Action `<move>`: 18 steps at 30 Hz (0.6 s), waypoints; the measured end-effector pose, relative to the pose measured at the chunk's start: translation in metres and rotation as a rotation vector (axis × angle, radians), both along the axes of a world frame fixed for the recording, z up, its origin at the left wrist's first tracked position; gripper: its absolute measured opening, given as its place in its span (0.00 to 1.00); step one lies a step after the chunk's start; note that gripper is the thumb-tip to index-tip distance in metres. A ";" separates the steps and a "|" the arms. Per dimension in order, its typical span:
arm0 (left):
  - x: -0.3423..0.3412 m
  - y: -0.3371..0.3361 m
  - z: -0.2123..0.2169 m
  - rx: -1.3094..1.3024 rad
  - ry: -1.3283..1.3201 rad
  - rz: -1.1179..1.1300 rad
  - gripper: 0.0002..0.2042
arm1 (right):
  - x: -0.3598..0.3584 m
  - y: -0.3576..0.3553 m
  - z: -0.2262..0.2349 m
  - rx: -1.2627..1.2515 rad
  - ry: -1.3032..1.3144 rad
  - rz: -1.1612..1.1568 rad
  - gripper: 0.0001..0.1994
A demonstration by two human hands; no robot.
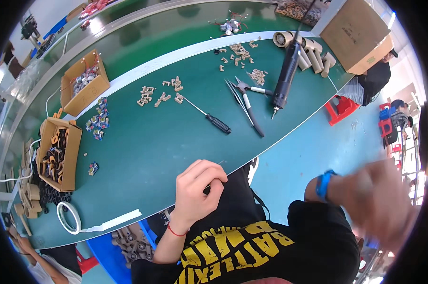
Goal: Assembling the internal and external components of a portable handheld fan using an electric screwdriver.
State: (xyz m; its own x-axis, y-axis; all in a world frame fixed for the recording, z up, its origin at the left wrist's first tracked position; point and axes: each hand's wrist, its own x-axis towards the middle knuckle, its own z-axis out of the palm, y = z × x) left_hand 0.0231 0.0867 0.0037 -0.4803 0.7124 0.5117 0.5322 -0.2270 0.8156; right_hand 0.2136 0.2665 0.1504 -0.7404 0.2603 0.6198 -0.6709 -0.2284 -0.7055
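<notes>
My left hand (199, 187) is at the table's near edge, its fingers curled closed. A bit of something dark shows between thumb and fingers, too hidden to name. Out to the right, away from the table, my right hand (377, 201) is smeared by motion, so its fingers cannot be read. A screwdriver (217, 123) with a dark handle lies beyond the left hand. To its right are tweezers (240, 102) and pliers (248, 102). A black electric screwdriver (286, 75) hangs bit-down over the table's right part.
Small beige clips (147, 96) lie in loose groups. At left stand a carton of orange and black rings (74, 161), a carton of small motors (88, 92), blue circuit boards (100, 116) and a tape roll (68, 218). Beige pipe-shaped housings (313, 54) and a cardboard box (351, 33) sit far right.
</notes>
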 end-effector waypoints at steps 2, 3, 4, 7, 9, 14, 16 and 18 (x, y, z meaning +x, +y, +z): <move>-0.002 -0.001 -0.001 -0.014 0.006 -0.004 0.07 | 0.004 0.004 0.000 0.031 -0.001 0.027 0.17; -0.002 -0.002 -0.002 -0.027 0.010 -0.003 0.07 | 0.005 0.006 0.000 0.046 -0.001 0.046 0.17; -0.002 -0.003 -0.001 -0.030 0.012 0.005 0.07 | 0.004 0.009 -0.001 0.059 -0.001 0.067 0.17; -0.001 -0.002 0.004 -0.024 -0.022 -0.032 0.08 | -0.004 0.019 -0.003 0.092 0.001 0.163 0.18; 0.001 -0.002 0.003 -0.033 -0.026 -0.026 0.08 | -0.008 0.017 -0.007 0.097 0.006 0.223 0.19; 0.001 -0.007 0.001 0.007 -0.024 -0.043 0.07 | -0.025 0.020 -0.018 0.138 0.036 0.361 0.20; -0.002 0.000 0.005 0.063 -0.047 -0.046 0.07 | -0.032 0.007 -0.044 0.215 -0.239 -0.087 0.16; -0.001 -0.011 0.010 0.030 -0.135 -0.085 0.12 | -0.046 -0.014 -0.083 0.274 -0.494 -0.508 0.11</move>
State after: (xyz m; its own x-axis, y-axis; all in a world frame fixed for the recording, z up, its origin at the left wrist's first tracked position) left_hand 0.0217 0.0756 0.0133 -0.4850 0.7389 0.4678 0.3957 -0.2916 0.8709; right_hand 0.1681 0.2528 0.0677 -0.7791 0.5278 0.3384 -0.2379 0.2505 -0.9384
